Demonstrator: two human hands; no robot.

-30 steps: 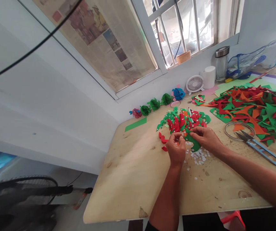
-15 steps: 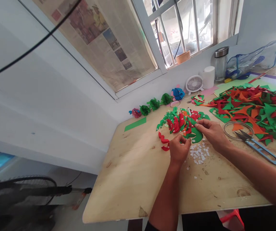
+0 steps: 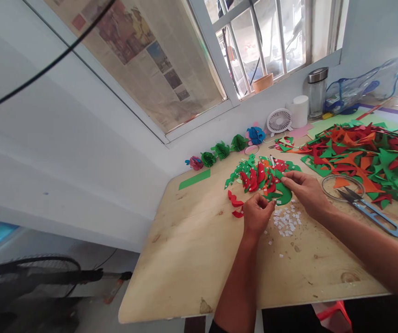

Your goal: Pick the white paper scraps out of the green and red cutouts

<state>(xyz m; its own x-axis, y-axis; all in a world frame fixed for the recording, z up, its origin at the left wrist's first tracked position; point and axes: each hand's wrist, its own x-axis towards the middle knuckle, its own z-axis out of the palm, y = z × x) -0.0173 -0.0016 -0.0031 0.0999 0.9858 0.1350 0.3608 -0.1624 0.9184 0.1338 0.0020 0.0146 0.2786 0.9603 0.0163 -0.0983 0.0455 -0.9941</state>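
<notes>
A curved green paper cutout with small white squares on it is pinched at its upper edge by my right hand. My left hand is closed in a pinch at the cutout's lower left side; whatever its fingertips hold is too small to make out. Behind both hands lies a heap of red and green paper cutouts, many bearing white squares. Small white paper bits are scattered on the table just below the green cutout. Two red cutouts lie left of my left hand.
Blue thread snips and a clear tape ring lie right, beside a big pile of paper offcuts. Along the wall stand paper ornaments, a small white fan and a glass bottle. A green strip lies far left.
Both hands stay almost in place on the green cutout, with only slight finger movement. The whole view has shifted very slightly.
</notes>
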